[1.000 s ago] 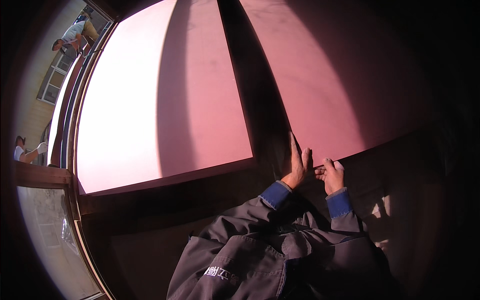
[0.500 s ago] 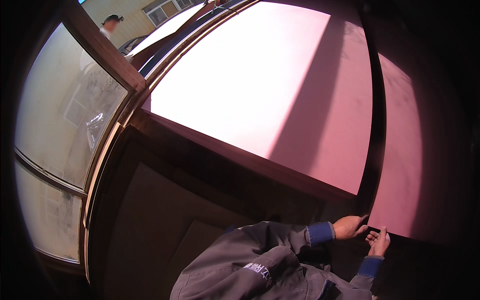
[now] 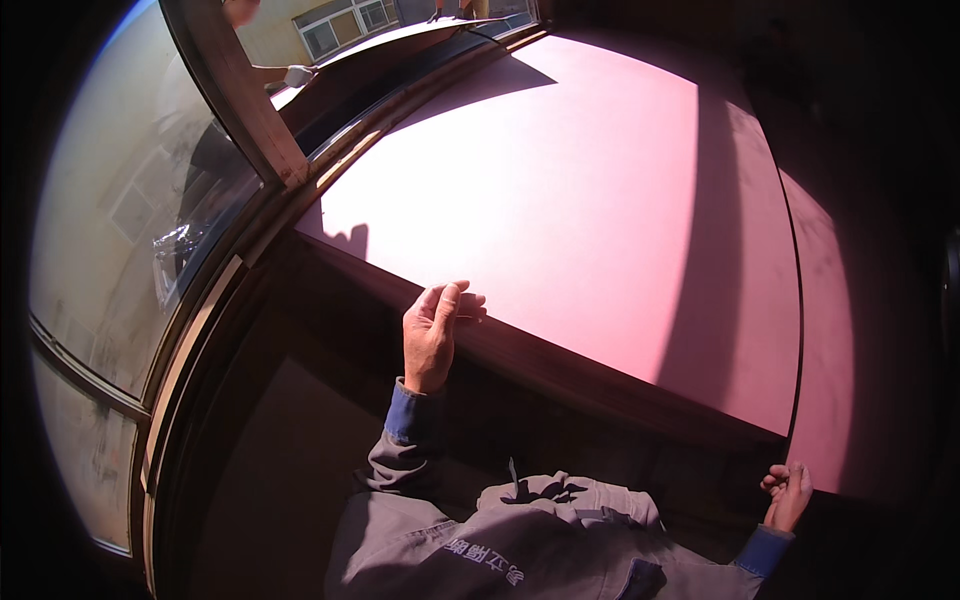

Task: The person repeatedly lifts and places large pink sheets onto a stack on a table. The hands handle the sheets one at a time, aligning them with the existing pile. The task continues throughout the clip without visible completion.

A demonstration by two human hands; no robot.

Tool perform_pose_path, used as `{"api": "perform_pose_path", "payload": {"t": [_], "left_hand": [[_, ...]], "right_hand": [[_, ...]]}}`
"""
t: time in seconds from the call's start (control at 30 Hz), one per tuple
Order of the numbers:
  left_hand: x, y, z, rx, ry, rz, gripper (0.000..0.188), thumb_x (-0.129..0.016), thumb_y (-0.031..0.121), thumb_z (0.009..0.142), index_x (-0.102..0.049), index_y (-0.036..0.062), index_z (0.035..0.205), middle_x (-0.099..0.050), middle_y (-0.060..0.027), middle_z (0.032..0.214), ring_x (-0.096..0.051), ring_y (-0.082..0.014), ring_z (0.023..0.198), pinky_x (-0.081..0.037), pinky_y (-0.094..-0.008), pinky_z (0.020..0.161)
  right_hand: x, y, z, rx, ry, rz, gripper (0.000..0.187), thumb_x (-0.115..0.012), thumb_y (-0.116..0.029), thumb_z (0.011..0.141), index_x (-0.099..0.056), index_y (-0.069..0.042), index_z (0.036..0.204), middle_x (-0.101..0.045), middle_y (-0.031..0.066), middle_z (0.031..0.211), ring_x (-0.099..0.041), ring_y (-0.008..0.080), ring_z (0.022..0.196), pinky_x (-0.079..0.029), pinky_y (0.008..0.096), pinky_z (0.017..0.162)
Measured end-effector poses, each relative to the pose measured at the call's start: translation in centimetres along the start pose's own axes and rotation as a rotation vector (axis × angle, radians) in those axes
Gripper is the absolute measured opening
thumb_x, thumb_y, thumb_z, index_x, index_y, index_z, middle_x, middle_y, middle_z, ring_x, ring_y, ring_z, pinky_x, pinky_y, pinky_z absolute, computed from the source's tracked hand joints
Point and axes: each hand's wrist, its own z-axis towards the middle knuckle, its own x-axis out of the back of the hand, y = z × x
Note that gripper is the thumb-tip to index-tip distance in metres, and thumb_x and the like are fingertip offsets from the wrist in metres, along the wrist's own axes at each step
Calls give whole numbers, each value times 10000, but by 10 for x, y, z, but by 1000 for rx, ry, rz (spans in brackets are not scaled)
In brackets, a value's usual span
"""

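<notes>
A large flat pink board (image 3: 560, 230) lies in front of me, its left part glaring in the sun. Along its right side, past a narrow dark gap, is a second pink board (image 3: 822, 400), partly in shade. My left hand (image 3: 432, 335) is raised at the near edge of the large board, fingers apart with nothing in them; whether it touches the edge I cannot tell. At the near left corner of the second board, my right hand (image 3: 788, 497) has its fingers curled and its thumb on the board's edge.
A framed window (image 3: 150, 230) stands at the left, its post (image 3: 245, 90) rising beside an opening. Beyond the opening, a gloved hand (image 3: 299, 76) of another person touches a thin sheet (image 3: 385, 42), and further hands show at its far end. Below the boards is deep shadow.
My left hand has left the corner by the gap and moved left along the large board. The gap between the boards has narrowed. Outside, the other person has come closer to the sheet.
</notes>
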Motion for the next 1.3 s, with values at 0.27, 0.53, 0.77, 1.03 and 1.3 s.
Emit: {"api": "perform_pose_path", "payload": {"t": [0.27, 0.53, 0.77, 1.03, 1.3], "left_hand": [[131, 29, 93, -232, 198, 125, 381, -553, 329, 1034, -630, -34, 1121, -714, -140, 1006, -689, -195, 926, -551, -319, 835], [196, -27, 211, -212, 442, 587, 421, -611, 352, 995, -662, -61, 1063, -710, -111, 988, -654, -146, 924, -516, -277, 827], [212, -96, 331, 168, 586, 753, 775, -640, 588, 894, -598, -140, 1159, -677, -234, 1013, -668, -267, 909, -522, -376, 831], [211, -179, 357, -126, 80, -60, 476, -708, 333, 898, -685, -100, 1094, -680, -110, 992, -614, -163, 860, -471, -258, 878], [147, -129, 193, -292, -16, 284, 198, -554, 11, 967, -627, -81, 1126, -683, -132, 1043, -625, -186, 1061, -489, -269, 969]], "right_hand": [[-180, -41, -6, 209, -463, -168, 229, -550, -263, 1031, -546, -45, 961, -692, 119, 810, -649, 155, 647, -528, 264, 534], [-233, -32, -4, 155, -475, -191, 272, -566, -298, 1020, -540, -27, 1027, -693, 143, 853, -652, 168, 660, -520, 250, 492], [-233, -26, -3, 171, -376, -99, 309, -566, -327, 1018, -521, -28, 1077, -672, 144, 871, -640, 166, 668, -524, 254, 501], [-238, -33, -11, 176, -447, -129, 292, -581, -327, 1011, -528, -40, 1024, -683, 140, 859, -643, 161, 673, -531, 261, 520], [-243, -46, -9, 74, -574, -48, 322, -525, -285, 1038, -543, 21, 1137, -715, 180, 963, -681, 181, 747, -573, 293, 622]]}}
